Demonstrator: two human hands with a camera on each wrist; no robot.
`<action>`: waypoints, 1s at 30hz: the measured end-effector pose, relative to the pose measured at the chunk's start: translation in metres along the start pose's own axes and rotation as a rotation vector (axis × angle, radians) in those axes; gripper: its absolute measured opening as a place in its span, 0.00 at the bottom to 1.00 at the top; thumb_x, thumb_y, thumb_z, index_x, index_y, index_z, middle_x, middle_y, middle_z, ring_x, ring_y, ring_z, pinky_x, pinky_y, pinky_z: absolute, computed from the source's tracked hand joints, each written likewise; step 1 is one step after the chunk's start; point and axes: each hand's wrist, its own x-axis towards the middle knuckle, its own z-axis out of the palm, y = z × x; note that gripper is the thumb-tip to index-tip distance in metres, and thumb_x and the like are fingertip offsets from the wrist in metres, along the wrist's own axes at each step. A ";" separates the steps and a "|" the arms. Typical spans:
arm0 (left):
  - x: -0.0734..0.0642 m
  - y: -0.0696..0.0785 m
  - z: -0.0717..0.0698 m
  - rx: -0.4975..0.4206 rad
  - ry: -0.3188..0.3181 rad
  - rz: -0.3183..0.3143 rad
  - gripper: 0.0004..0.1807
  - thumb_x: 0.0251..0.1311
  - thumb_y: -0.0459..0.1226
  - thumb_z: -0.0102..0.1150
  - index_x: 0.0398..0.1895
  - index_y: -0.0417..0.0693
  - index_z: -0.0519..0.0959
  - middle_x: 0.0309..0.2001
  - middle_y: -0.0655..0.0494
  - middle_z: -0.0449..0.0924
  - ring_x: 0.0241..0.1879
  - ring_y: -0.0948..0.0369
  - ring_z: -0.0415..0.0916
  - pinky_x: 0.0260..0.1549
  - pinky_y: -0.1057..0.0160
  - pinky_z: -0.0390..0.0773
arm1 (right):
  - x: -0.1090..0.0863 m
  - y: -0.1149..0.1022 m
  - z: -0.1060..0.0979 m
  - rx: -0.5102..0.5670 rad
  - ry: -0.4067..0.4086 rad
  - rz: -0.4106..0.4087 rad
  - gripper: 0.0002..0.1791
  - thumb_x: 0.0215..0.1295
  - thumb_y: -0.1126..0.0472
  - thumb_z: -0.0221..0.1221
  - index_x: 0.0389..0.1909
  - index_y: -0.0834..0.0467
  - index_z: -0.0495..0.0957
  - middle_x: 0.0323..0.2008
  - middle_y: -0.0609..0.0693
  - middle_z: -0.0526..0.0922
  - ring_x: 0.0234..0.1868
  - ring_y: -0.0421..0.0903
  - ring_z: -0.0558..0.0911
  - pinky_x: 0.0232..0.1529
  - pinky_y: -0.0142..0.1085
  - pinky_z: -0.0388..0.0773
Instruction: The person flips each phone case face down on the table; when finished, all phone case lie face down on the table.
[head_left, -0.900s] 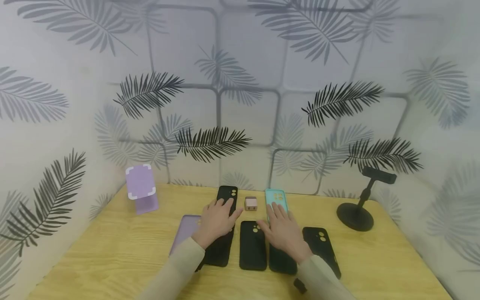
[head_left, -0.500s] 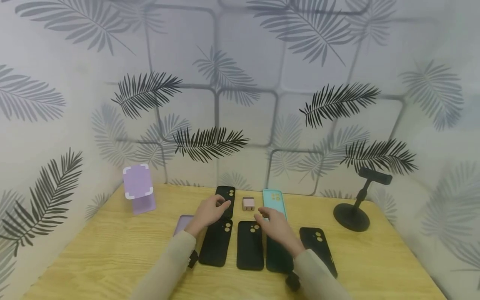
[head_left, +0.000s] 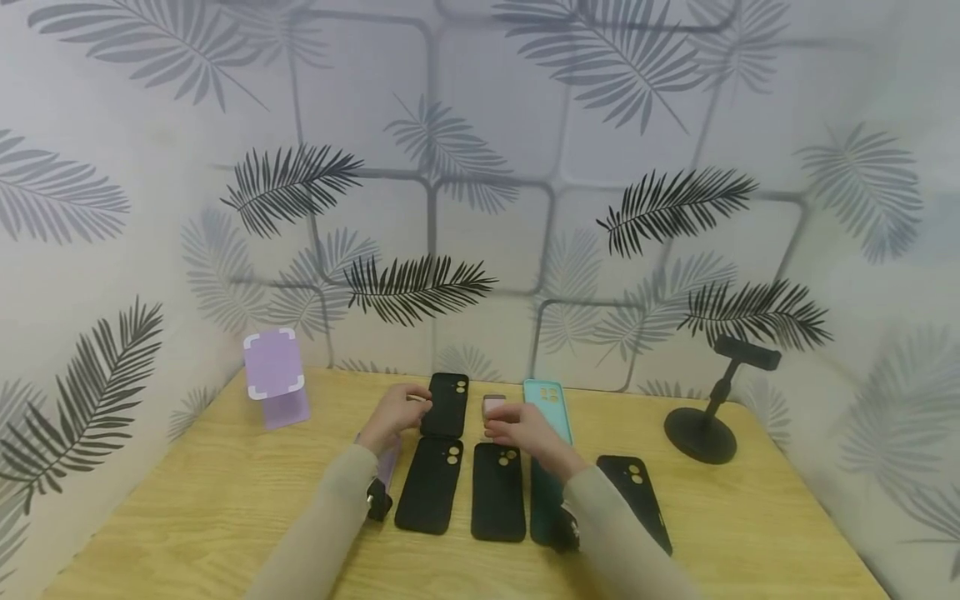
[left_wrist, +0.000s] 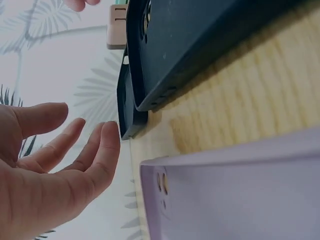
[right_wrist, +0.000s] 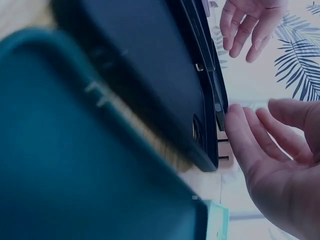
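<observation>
My left hand (head_left: 392, 417) hovers at the left edge of the far black phone case (head_left: 447, 407), holding nothing. In the left wrist view its fingers curve loosely, with the thumb apart. Under that wrist, a purple phone case (left_wrist: 240, 200) is partly hidden in the head view. My right hand (head_left: 534, 435) is over the middle, its fingertips in front of a small pink charger plug (head_left: 494, 402); thumb and fingers are apart in the right wrist view. Near it lie a light blue phone case (head_left: 552, 403), a dark teal phone case (right_wrist: 100, 150) and a black phone case (head_left: 498, 500).
Another black phone case (head_left: 427, 492) lies at front left, and one more black phone case (head_left: 641, 496) at the right. A purple phone stand (head_left: 276, 371) is at back left, a black stand (head_left: 701, 433) at back right. The wooden table (head_left: 187, 508) meets a leaf-patterned wall.
Both hands have lifted off the far cases, where they lay flat. The left has drawn leftward, uncovering the far black case; the right has shifted left, in front of the charger plug.
</observation>
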 end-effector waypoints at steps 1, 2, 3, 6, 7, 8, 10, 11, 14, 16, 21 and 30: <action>0.001 0.000 -0.001 -0.008 -0.001 -0.014 0.19 0.70 0.33 0.51 0.61 0.36 0.74 0.55 0.38 0.77 0.50 0.46 0.79 0.49 0.50 0.80 | 0.003 0.000 0.002 0.001 -0.019 -0.003 0.20 0.73 0.67 0.53 0.60 0.74 0.71 0.58 0.70 0.76 0.56 0.58 0.81 0.56 0.41 0.81; 0.002 -0.001 -0.002 -0.009 0.001 -0.027 0.19 0.69 0.33 0.51 0.61 0.37 0.74 0.54 0.39 0.77 0.48 0.47 0.79 0.49 0.51 0.80 | 0.005 0.000 0.003 0.000 -0.036 -0.003 0.20 0.72 0.67 0.53 0.61 0.74 0.71 0.58 0.70 0.76 0.57 0.59 0.81 0.57 0.42 0.80; 0.003 -0.001 -0.003 -0.004 -0.001 -0.036 0.20 0.69 0.33 0.52 0.62 0.37 0.73 0.52 0.40 0.78 0.45 0.49 0.79 0.48 0.52 0.79 | 0.008 0.000 0.005 -0.004 -0.052 -0.003 0.21 0.72 0.67 0.53 0.61 0.74 0.70 0.59 0.70 0.75 0.58 0.59 0.80 0.57 0.42 0.80; 0.005 0.000 -0.004 0.023 -0.005 -0.064 0.21 0.68 0.33 0.52 0.63 0.38 0.72 0.51 0.42 0.77 0.41 0.53 0.76 0.46 0.53 0.77 | 0.015 0.001 0.008 -0.003 -0.080 0.016 0.21 0.71 0.70 0.53 0.62 0.75 0.69 0.60 0.70 0.74 0.59 0.60 0.79 0.58 0.43 0.79; 0.006 -0.001 -0.005 0.043 -0.009 -0.067 0.22 0.67 0.32 0.52 0.64 0.38 0.72 0.52 0.42 0.77 0.42 0.52 0.77 0.46 0.53 0.77 | 0.018 0.001 0.009 -0.003 -0.082 0.024 0.21 0.71 0.70 0.53 0.62 0.75 0.69 0.60 0.70 0.74 0.59 0.60 0.79 0.58 0.43 0.79; 0.007 -0.001 -0.005 0.060 -0.012 -0.069 0.22 0.67 0.32 0.52 0.64 0.38 0.72 0.52 0.41 0.78 0.44 0.52 0.78 0.48 0.52 0.78 | 0.020 0.002 0.010 -0.003 -0.082 0.031 0.21 0.71 0.71 0.52 0.62 0.75 0.69 0.60 0.70 0.74 0.59 0.60 0.79 0.58 0.43 0.79; 0.008 -0.001 -0.005 0.085 -0.019 -0.067 0.22 0.66 0.30 0.52 0.64 0.36 0.72 0.55 0.39 0.77 0.48 0.49 0.79 0.51 0.49 0.78 | 0.025 0.003 0.011 -0.004 -0.079 0.044 0.20 0.70 0.73 0.51 0.61 0.75 0.70 0.60 0.70 0.75 0.59 0.60 0.79 0.57 0.43 0.80; 0.009 -0.001 -0.005 0.095 -0.023 -0.064 0.22 0.66 0.29 0.52 0.64 0.36 0.72 0.56 0.38 0.77 0.49 0.47 0.79 0.53 0.48 0.78 | 0.027 0.003 0.012 -0.005 -0.079 0.051 0.20 0.70 0.74 0.51 0.61 0.75 0.70 0.59 0.70 0.75 0.58 0.60 0.79 0.57 0.43 0.80; 0.011 -0.002 -0.005 0.092 -0.028 -0.075 0.22 0.65 0.28 0.51 0.63 0.35 0.72 0.57 0.36 0.76 0.52 0.45 0.78 0.56 0.46 0.76 | 0.032 0.002 0.014 0.001 -0.082 0.076 0.20 0.70 0.73 0.51 0.61 0.73 0.71 0.59 0.68 0.76 0.58 0.58 0.80 0.56 0.41 0.81; 0.012 -0.002 -0.004 0.061 -0.029 -0.092 0.23 0.64 0.27 0.50 0.63 0.35 0.72 0.59 0.36 0.74 0.53 0.45 0.77 0.58 0.46 0.76 | 0.034 0.001 0.015 0.016 -0.097 0.082 0.21 0.70 0.73 0.50 0.62 0.74 0.70 0.60 0.69 0.75 0.58 0.58 0.79 0.56 0.42 0.81; 0.014 -0.002 -0.002 -0.020 -0.032 -0.117 0.25 0.63 0.25 0.48 0.66 0.34 0.69 0.60 0.34 0.73 0.56 0.44 0.76 0.56 0.49 0.78 | 0.038 0.001 0.018 0.072 -0.119 0.106 0.22 0.71 0.73 0.49 0.64 0.73 0.68 0.63 0.70 0.72 0.59 0.58 0.79 0.56 0.42 0.81; 0.019 -0.002 -0.003 -0.187 -0.017 -0.152 0.28 0.65 0.27 0.52 0.69 0.34 0.64 0.60 0.34 0.73 0.53 0.47 0.78 0.54 0.52 0.80 | 0.044 0.001 0.019 0.125 -0.130 0.150 0.22 0.73 0.70 0.49 0.66 0.68 0.68 0.62 0.67 0.74 0.61 0.57 0.78 0.59 0.44 0.79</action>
